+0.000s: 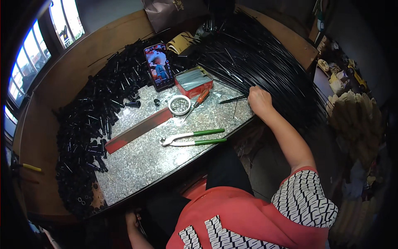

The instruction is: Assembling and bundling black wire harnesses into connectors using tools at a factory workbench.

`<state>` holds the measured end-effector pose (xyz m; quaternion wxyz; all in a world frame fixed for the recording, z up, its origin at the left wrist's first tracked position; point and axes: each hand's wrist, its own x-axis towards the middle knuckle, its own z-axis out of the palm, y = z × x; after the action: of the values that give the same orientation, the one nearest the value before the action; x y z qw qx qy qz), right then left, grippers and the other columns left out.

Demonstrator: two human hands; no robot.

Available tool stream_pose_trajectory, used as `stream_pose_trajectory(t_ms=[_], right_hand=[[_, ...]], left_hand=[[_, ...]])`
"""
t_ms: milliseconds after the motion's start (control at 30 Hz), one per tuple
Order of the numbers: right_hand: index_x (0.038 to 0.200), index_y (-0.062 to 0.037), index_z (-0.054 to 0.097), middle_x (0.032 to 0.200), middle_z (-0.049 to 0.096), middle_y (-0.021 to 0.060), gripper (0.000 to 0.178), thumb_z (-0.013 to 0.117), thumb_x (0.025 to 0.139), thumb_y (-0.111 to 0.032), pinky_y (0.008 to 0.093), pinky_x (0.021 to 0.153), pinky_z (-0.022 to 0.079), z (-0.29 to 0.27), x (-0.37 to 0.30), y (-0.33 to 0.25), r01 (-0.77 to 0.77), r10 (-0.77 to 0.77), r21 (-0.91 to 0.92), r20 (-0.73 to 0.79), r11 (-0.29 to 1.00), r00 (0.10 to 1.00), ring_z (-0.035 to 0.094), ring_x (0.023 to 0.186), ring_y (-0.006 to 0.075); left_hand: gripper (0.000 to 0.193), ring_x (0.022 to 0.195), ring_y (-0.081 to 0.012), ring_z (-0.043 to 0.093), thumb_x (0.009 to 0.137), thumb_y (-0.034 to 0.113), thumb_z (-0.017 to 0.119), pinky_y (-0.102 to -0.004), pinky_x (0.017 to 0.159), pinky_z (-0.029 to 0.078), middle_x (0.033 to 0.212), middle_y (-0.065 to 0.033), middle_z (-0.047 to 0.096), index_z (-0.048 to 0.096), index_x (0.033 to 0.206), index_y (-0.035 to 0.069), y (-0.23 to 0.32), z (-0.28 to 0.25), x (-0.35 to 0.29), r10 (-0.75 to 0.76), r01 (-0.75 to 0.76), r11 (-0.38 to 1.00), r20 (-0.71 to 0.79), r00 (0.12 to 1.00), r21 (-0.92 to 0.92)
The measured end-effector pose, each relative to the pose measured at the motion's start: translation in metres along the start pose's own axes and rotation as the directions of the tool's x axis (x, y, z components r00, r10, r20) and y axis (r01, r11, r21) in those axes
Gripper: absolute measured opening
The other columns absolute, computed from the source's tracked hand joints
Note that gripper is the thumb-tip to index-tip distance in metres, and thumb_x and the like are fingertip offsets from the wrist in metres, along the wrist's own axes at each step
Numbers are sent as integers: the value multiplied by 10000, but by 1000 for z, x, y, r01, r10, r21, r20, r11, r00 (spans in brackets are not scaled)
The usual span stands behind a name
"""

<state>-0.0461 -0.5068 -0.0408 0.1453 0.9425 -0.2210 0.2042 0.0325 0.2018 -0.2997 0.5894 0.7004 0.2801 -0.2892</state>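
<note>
My right hand (260,101) is closed at the right edge of the speckled stone worktop (141,166). A thin black rod (233,100) sticks out leftward from its fingers. Beside and beyond it spreads a large heap of long black rods (273,66). Low down, under the front edge of the worktop, my left hand (132,218) is curled in shadow; what it holds is too dark to make out. Green-handled pincers (199,137) lie on the stone, jaws to the left. An orange-handled screwdriver (202,97) rests beside a white bowl (180,113) of small metal pieces.
Behind the bowl stands a red box (195,91) of thin pale rods. A lit phone (159,68) leans upright among black bolt-like parts (112,91) heaped along the left. A red-ended bar (139,129) lies diagonally. A curved wooden rim (49,108) surrounds the worktop.
</note>
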Motion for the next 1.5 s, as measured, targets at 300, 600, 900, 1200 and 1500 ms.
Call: stream_pose_trajectory(t_ms=[300,600,900,1200,1500], right_hand=[[805,1,579,770,630,201,85,608,818,-78,466,661,484,-42,5,16,-150,152,258,11,954,988,618,745,387],[794,-7,672,772,634,220,210,677,765,-215,443,691,490,-47,-6,19,-128,61,211,298,969,953,631,786,379],[796,17,588,821,617,242,212,614,826,-191,507,681,459,-9,2,20,70,-44,-80,295,994,954,591,812,431],[791,34,632,788,606,272,237,599,704,-184,479,675,473,-33,1,-14,-61,71,-37,425,997,902,612,778,424],[802,33,659,836,648,233,277,643,691,-221,428,758,500,-58,-13,10,-236,147,108,525,966,839,631,819,382]], left_hand=[[275,442,-145,428,938,169,365,-265,378,338,633,-49,502,560,1119,100,3,-41,98,-41,96,917,-148,988,386],[373,399,-157,435,965,378,395,-332,344,332,626,-79,554,619,1051,92,-7,-33,51,-34,109,965,-297,954,239],[180,489,-171,501,887,103,458,-313,435,381,673,-114,566,588,936,-12,-3,-47,11,196,-172,981,-396,897,95],[338,841,-179,553,942,228,487,-295,676,487,1067,-82,611,538,1242,82,-113,-118,84,211,-212,977,-135,968,9],[407,454,-153,469,983,360,368,-323,409,382,651,-91,574,559,1195,70,-94,-54,84,189,-92,933,-255,948,347]])
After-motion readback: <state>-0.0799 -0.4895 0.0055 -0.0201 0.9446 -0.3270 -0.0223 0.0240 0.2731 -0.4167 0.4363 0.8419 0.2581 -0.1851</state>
